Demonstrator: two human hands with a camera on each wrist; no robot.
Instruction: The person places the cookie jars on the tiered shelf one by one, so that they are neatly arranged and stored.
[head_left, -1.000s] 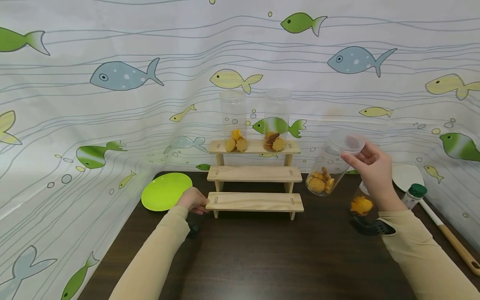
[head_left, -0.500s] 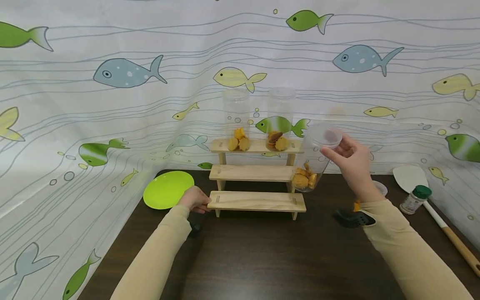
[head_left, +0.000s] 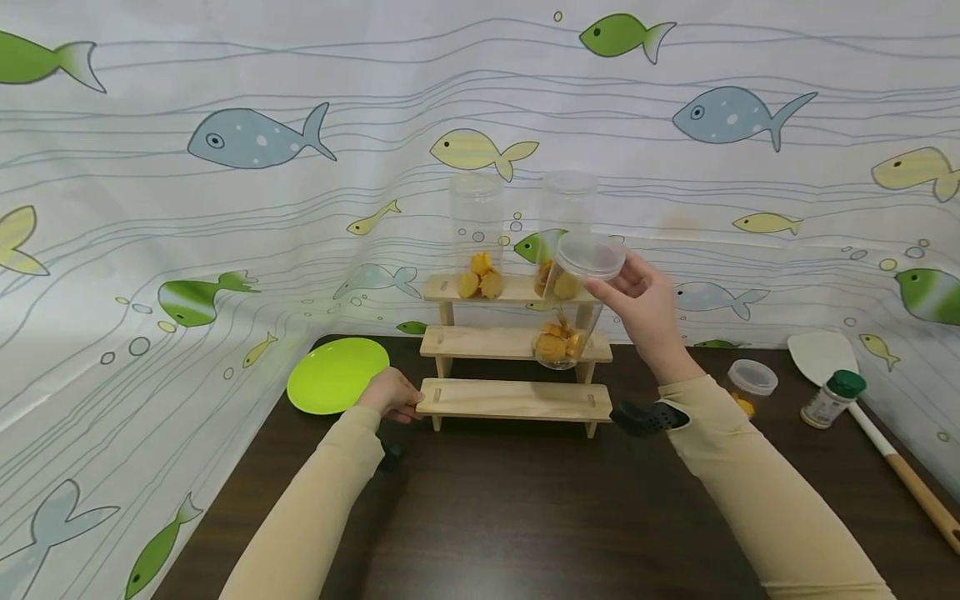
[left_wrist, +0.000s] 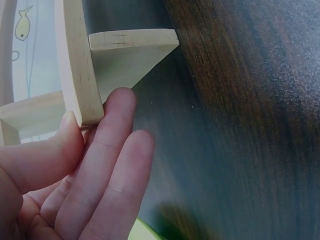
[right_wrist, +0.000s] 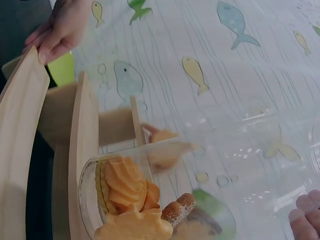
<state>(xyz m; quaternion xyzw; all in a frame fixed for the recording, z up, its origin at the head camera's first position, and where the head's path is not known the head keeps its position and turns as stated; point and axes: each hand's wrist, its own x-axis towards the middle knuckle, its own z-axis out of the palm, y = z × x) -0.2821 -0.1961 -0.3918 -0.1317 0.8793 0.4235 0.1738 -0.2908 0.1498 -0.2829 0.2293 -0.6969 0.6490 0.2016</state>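
In the head view, nearest me, a left sleeve (head_left: 315,500) and a right sleeve (head_left: 757,483) cross the dark bench (head_left: 510,517), both cut off by the bottom edge. Farther in, the left hand (head_left: 391,395) pinches the wooden stand (head_left: 513,398) at the left end of its lowest board; the left wrist view shows me the thumb on one face, two fingers stretched along the other side. The right hand (head_left: 648,312) grips a clear jar (head_left: 575,300) by its upper part; I can't make out the far fingers, and the right wrist view gives me only fingertips.

The clear jar is in front of the middle tier, toward its right end; I can't tell whether it touches wood. Its long axis slants, lid up and rightward, base down and leftward, cookies (right_wrist: 125,185) gathered at the base.

Off right, the right sleeve hides part of a small jar (head_left: 752,377); beyond it I see a green-capped shaker (head_left: 828,402) and a spatula (head_left: 872,435), its handle cropped. A green plate (head_left: 333,375) lies at left. On the top tier stand an upright left jar (head_left: 476,237) and a right jar (head_left: 567,204), the latter partly covered by the clear jar. Behind is a fish-print sheet (head_left: 375,196).
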